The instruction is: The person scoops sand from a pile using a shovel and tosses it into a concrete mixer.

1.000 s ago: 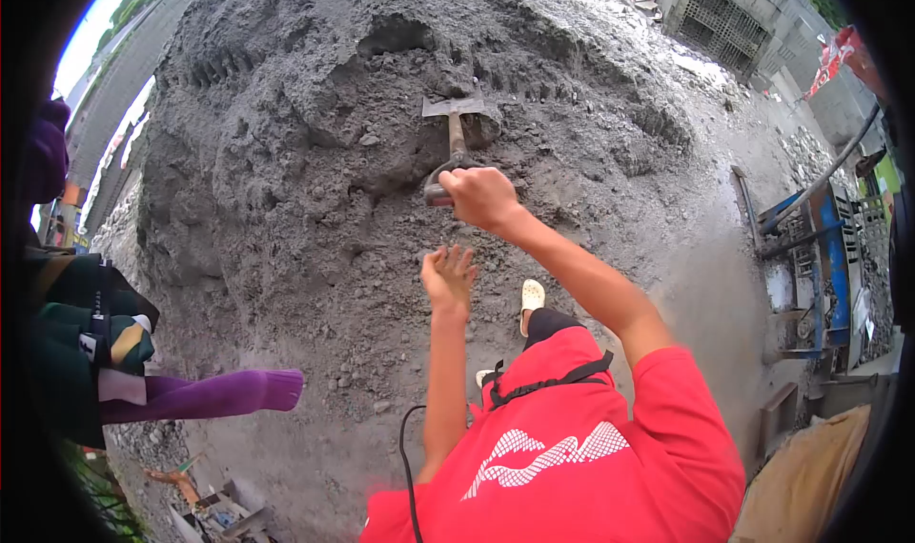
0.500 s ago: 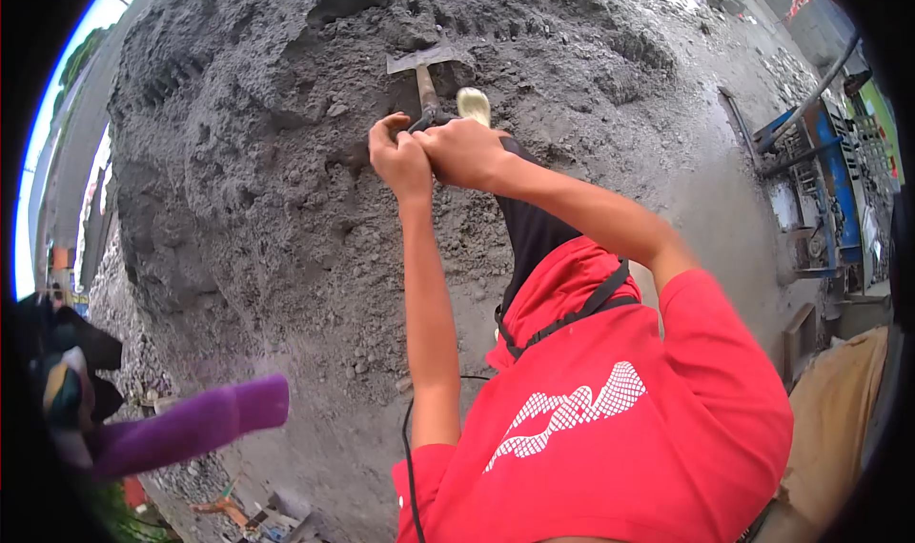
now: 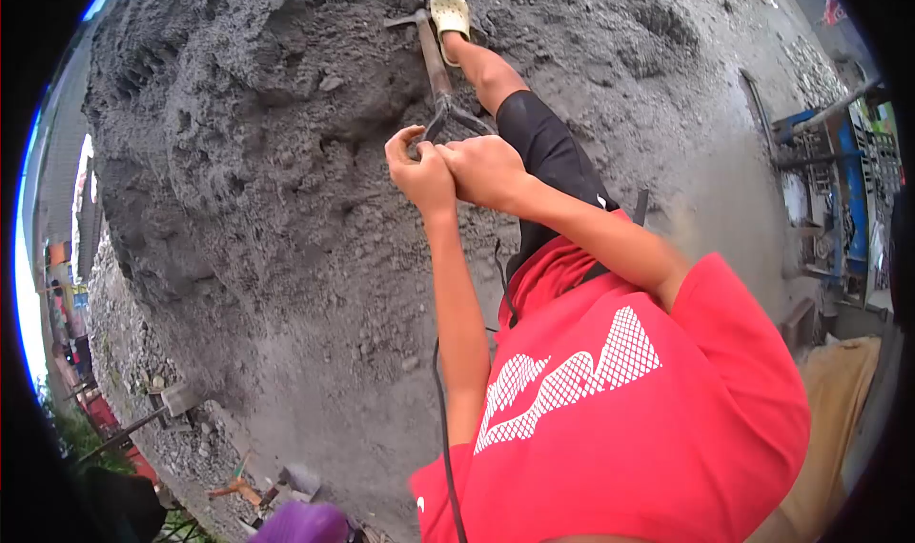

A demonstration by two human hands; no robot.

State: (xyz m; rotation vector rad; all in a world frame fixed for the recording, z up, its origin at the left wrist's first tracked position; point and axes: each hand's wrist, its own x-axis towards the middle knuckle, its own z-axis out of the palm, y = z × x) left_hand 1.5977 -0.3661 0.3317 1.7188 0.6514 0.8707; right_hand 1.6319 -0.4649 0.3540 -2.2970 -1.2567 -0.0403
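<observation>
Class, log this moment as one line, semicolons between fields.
Right hand: closed on shovel handle; left hand: at handle, against right hand; pale clog: at shovel blade; blade: against gray mound

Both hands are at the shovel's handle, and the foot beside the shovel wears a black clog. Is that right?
Not the colour: the head view shows that the clog beside the shovel is cream. The left hand and right hand are at its handle.
</observation>
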